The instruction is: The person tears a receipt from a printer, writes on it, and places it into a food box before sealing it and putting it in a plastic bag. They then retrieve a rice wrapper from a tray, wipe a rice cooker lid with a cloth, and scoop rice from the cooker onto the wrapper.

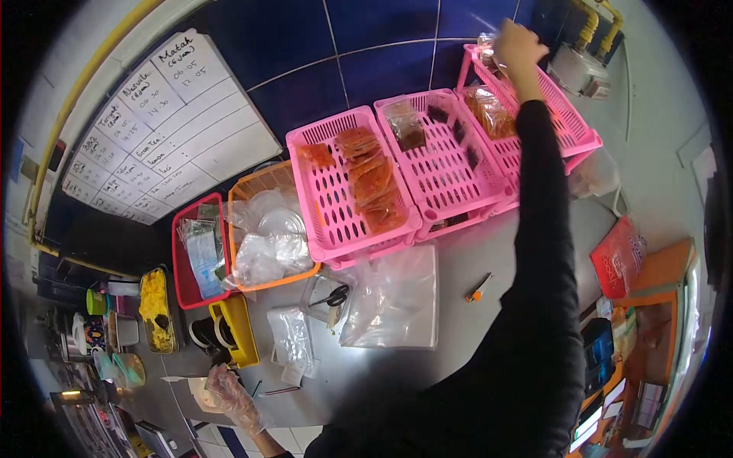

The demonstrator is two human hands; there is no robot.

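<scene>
My right hand [519, 52], bare, reaches to the upper pink basket [569, 130] at the back right. Its fingers are curled at a clear plastic packet [486, 47] in that basket. Low on the left, my left hand [231, 395] wears a clear plastic glove and is closed on a cream-coloured piece [202, 395], whose kind I cannot tell. Near this hand are a yellow tape dispenser [243, 343] and a pen [279, 391] on the metal table [458, 320].
Orange-filled packets [374, 179] lie in the left pink basket [366, 248]. Clear bags [393, 301], scissors [336, 295] and an orange cutter [479, 288] lie on the table. Red [183, 286] and orange [279, 281] baskets and a tray of yellow food [155, 298] stand left.
</scene>
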